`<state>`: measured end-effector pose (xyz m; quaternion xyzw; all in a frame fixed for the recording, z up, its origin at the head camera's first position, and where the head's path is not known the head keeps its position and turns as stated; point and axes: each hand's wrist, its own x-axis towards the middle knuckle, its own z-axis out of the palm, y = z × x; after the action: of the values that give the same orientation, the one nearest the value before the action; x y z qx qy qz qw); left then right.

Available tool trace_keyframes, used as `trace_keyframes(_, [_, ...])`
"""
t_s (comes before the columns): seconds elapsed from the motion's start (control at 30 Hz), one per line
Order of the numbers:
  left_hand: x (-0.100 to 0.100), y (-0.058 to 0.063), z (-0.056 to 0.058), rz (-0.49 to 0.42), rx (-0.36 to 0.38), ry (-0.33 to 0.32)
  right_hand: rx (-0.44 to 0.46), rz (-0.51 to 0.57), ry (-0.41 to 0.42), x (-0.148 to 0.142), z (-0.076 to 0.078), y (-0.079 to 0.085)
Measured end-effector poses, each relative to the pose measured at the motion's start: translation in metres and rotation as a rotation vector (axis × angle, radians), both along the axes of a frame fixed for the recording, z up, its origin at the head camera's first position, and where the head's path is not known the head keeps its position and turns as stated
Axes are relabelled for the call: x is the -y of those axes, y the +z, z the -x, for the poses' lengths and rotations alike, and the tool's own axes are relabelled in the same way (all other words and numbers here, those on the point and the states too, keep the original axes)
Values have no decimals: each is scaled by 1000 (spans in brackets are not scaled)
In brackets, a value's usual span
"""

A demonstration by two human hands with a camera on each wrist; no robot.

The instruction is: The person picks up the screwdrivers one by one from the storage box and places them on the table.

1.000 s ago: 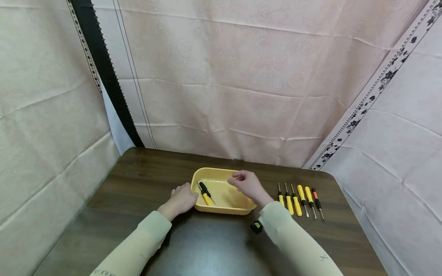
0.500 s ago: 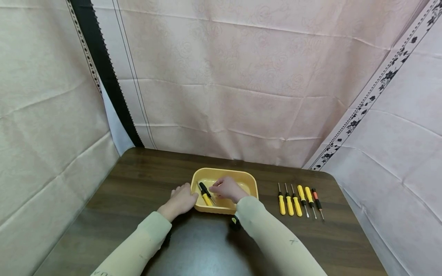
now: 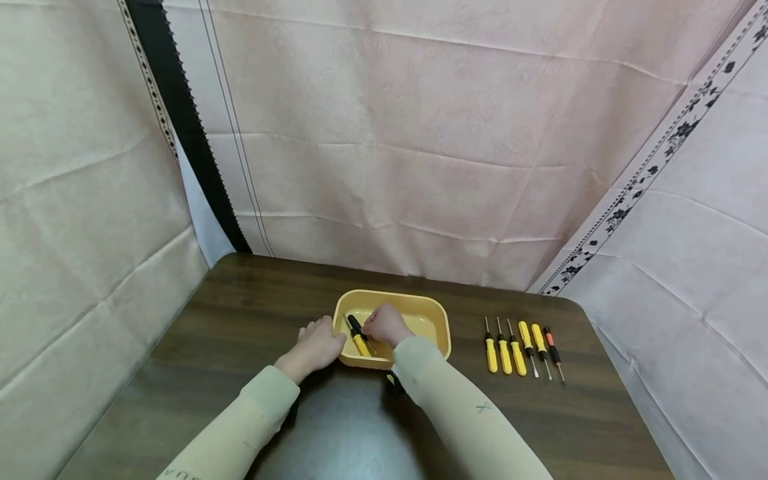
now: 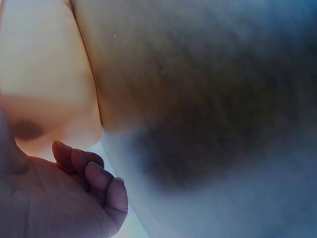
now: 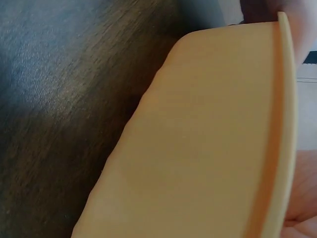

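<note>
A shallow yellow tray [image 3: 420, 300] stands on the table. At its left end my left hand [image 3: 312, 343] holds the rim; in the left wrist view the fingers [image 4: 106, 186] are curled against the outer wall. Two screwdrivers lie in the tray's left part: a yellow-handled one [image 3: 361, 346] and a black-handled one [image 3: 354, 322]. My right hand [image 3: 387, 325] reaches in over the front rim, fingers curled, pinching the black screwdriver near its middle. Its fingertips are partly hidden. In the right wrist view the tray's outer wall [image 5: 198, 124] blocks the fingers' work.
To the right, a row of screwdrivers lies on the table [image 3: 258, 300]: several yellow-handled ones [image 3: 504, 357] and a red-and-black one [image 3: 551, 343]. Patterned cloth [image 3: 384, 133] hangs behind the table and along both sides.
My right hand has moved left and down from over the tray's right side to the black screwdriver, its fingers closing in. My left hand stays at the rim.
</note>
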<state>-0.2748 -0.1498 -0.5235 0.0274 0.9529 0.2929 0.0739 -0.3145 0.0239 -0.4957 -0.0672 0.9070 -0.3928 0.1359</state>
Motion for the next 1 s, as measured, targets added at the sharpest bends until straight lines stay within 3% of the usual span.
trace_keyframes(0.3, [-1, -2, 1, 16, -7, -4, -28, -56, -11, 3, 3, -5])
trace_keyframes(0.53, [-1, 1, 0, 13, -12, 1, -58, -123, 33, 5, 2, -6])
trace_keyframes(1.0, [-1, 1, -2, 1, 3, 2, -40, -119, 46, 4, 4, -12])
